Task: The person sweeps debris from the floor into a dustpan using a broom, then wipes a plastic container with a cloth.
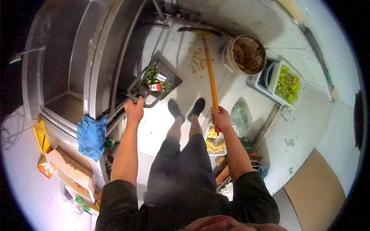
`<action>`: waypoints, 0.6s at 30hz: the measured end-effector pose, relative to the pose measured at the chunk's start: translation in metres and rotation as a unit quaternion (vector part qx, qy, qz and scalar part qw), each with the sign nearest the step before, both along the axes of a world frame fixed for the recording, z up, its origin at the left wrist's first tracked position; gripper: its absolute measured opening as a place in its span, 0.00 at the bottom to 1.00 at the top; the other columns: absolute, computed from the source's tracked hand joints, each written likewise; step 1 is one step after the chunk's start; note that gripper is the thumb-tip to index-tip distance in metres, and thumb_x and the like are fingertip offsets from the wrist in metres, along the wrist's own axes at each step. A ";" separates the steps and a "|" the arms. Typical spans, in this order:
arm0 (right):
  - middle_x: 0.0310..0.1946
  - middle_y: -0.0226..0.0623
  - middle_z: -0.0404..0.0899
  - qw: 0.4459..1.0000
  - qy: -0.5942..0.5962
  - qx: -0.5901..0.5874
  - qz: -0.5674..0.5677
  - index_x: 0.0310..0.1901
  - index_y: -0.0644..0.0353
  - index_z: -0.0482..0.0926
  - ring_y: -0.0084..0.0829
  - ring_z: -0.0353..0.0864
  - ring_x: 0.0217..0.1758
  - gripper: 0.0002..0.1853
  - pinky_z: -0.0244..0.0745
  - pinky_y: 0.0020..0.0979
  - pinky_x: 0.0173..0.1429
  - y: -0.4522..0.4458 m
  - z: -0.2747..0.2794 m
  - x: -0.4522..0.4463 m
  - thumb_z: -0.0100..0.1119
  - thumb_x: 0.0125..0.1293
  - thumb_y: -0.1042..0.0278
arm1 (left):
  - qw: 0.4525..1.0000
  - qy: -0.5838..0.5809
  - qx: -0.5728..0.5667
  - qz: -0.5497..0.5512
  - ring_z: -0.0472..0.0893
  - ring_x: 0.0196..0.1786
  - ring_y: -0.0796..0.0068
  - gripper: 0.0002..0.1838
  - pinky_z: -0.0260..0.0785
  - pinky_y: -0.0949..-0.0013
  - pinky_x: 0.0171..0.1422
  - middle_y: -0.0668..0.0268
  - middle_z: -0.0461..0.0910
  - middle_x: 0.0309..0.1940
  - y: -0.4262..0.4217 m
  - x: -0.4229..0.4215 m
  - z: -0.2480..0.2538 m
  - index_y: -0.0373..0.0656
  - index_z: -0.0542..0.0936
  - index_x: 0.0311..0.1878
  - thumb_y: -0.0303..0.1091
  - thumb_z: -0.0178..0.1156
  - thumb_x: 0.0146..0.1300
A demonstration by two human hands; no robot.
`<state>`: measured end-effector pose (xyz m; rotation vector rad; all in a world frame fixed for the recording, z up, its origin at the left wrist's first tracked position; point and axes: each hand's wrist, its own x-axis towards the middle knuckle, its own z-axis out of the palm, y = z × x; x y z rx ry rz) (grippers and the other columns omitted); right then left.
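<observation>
My left hand [134, 110] is closed round the handle of a dark dustpan [176, 81]. Green vegetable scraps and a red-and-white packet [155, 87] lie in its pan. In my right hand [221, 118] is the orange wooden stick of a broom [210, 73], gripped near its red end. The broom's dark head rests on the floor at the far side, by the wall. Yellowish scraps [197, 61] are scattered on the white tiles between the broom head and the dustpan.
A dirty bucket [246, 55] stands right of the broom, beside a white basket of green leaves [287, 84]. A steel sink unit [88, 65] with a blue cloth [91, 136] is on the left. A plastic bag [241, 117] and a tray of yellow skewers [215, 145] sit near my right arm.
</observation>
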<state>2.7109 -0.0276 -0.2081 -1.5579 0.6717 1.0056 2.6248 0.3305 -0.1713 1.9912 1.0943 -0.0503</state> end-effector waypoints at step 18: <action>0.15 0.26 0.67 0.997 0.028 -0.062 -0.044 0.41 0.62 0.74 0.22 0.67 0.14 0.19 0.61 0.26 0.17 -0.023 -0.045 -0.029 0.55 0.68 0.51 | 0.999 0.002 0.012 -0.032 0.82 0.33 0.56 0.18 0.70 0.59 0.40 0.48 0.81 0.27 0.017 0.025 -0.055 0.31 0.80 0.34 0.42 0.59 0.57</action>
